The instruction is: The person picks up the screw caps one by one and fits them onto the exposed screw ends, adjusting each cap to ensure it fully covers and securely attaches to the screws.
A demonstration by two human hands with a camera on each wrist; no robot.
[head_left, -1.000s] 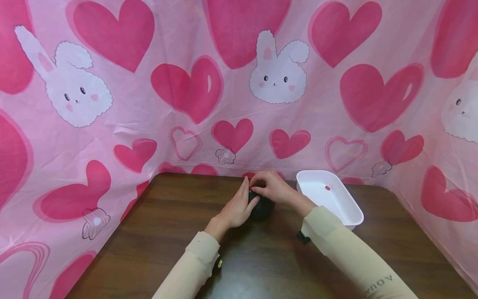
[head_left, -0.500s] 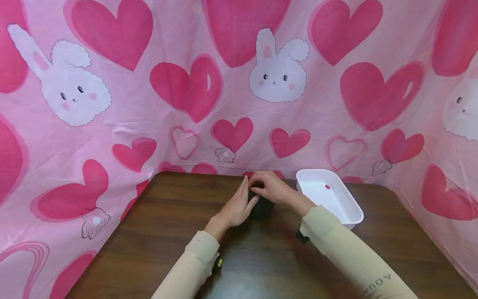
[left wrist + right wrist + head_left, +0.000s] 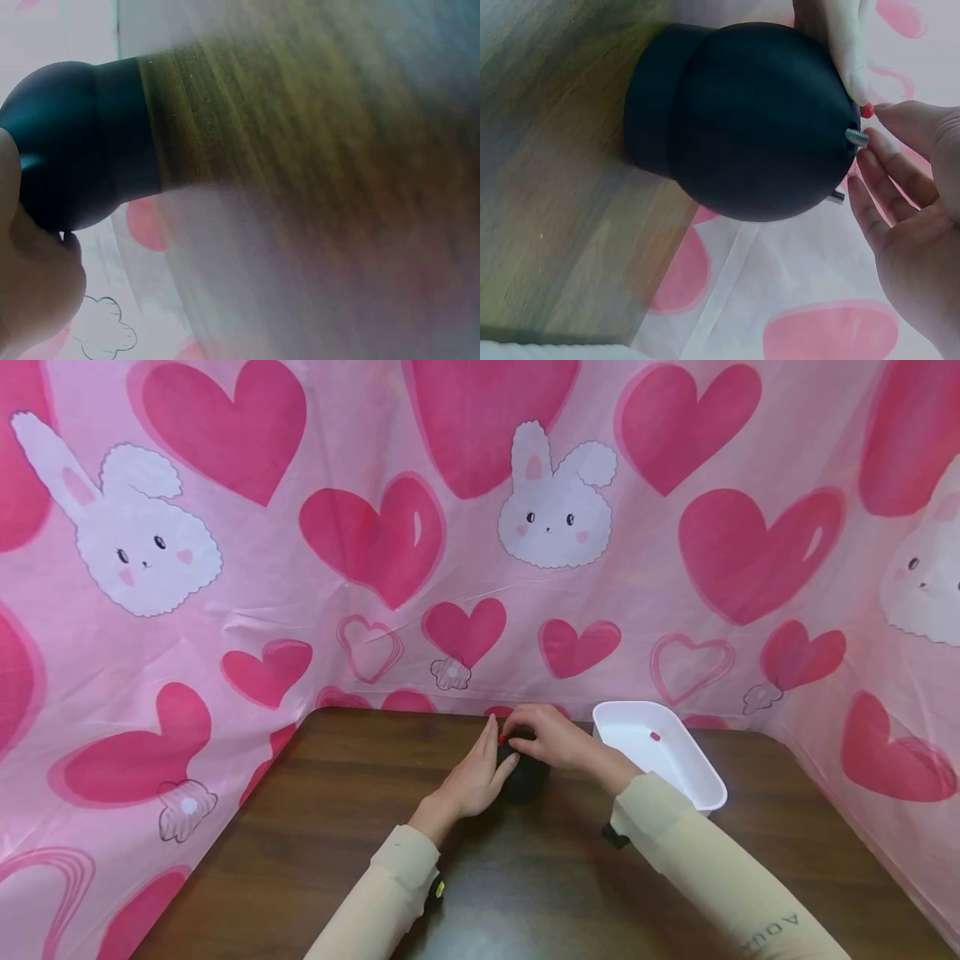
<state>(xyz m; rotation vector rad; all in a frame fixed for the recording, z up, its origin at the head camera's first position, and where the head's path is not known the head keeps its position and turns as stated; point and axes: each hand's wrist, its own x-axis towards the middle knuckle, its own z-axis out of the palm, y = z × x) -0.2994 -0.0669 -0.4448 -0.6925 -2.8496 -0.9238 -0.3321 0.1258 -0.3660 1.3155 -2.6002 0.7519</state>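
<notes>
A black dome-shaped object [image 3: 757, 120] with a narrower round base stands on the table. Metal threaded studs [image 3: 857, 137] stick out of its top. My left hand [image 3: 471, 777] lies along its left side, fingers straight and thumb spread over the near face. In the left wrist view, part of that hand [image 3: 37, 285] touches the dome [image 3: 60, 142]. My right hand [image 3: 551, 739] reaches over the top and pinches a small red piece [image 3: 867, 110] between thumb and fingers, beside the left fingertips. Whether the red piece sits on a stud is hidden.
A white tray [image 3: 708, 768] stands at the back right of the brown wooden table [image 3: 360, 777], with one small red piece [image 3: 655, 737] lying in it. Behind the table hangs a pink cloth [image 3: 465, 560] printed with hearts and rabbits.
Both hands stay at the black dome. The right fingers shift only slightly around the red piece at its top. The head view moves a little.
</notes>
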